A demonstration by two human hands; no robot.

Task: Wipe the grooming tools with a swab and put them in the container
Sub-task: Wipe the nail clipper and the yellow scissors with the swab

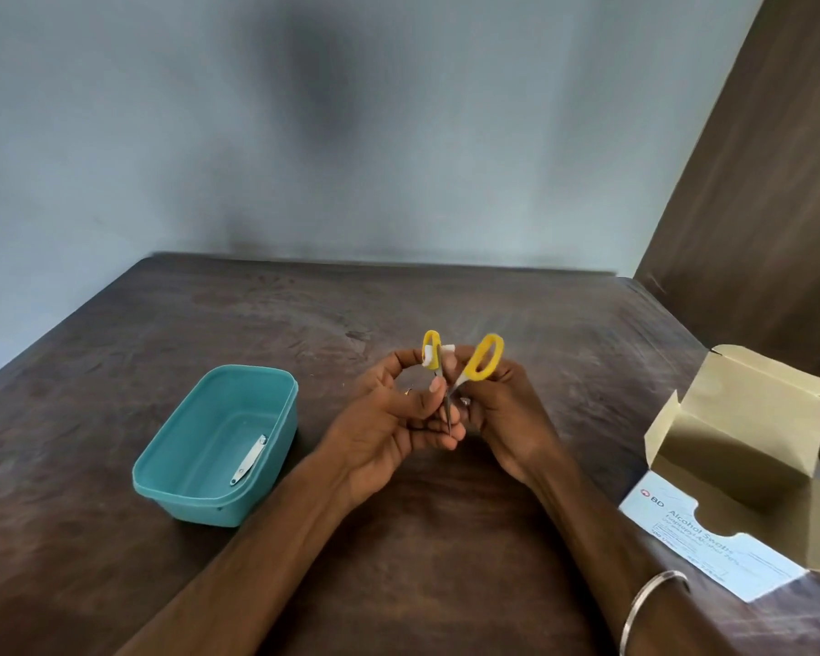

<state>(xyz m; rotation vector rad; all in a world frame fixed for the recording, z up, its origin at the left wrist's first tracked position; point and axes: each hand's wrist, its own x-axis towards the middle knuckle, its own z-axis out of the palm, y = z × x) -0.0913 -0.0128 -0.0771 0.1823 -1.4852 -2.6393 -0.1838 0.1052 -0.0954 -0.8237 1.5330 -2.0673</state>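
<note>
On the dark brown desk [398, 537], both hands hold yellow-handled scissors [465, 371] at centre. The left hand [389, 419] fingers pinch a white swab [434, 357] on one handle; the right hand [503, 414] fingers grip the other. At 9 o'clock, the teal container [185, 485] holds a nail clipper [249, 459].

— What is the person wearing?

— Very little shows. Both forearms are bare right down to the bottom edge of the view; no sleeve reaches into it.

— Any jewellery?

— One piece: a thin, plain bangle [650, 608] of silvery metal on the right forearm, above the wrist. It is smooth and round, with no stones or pattern that I can make out.

— Rings?

— There is a small glint at a finger of the left hand [389, 419], perhaps a ring, but it is too small to tell. The right hand [503, 419] shows a pale spot near one finger, just as unclear.

— Gloves?

— Both hands are bare.
</note>
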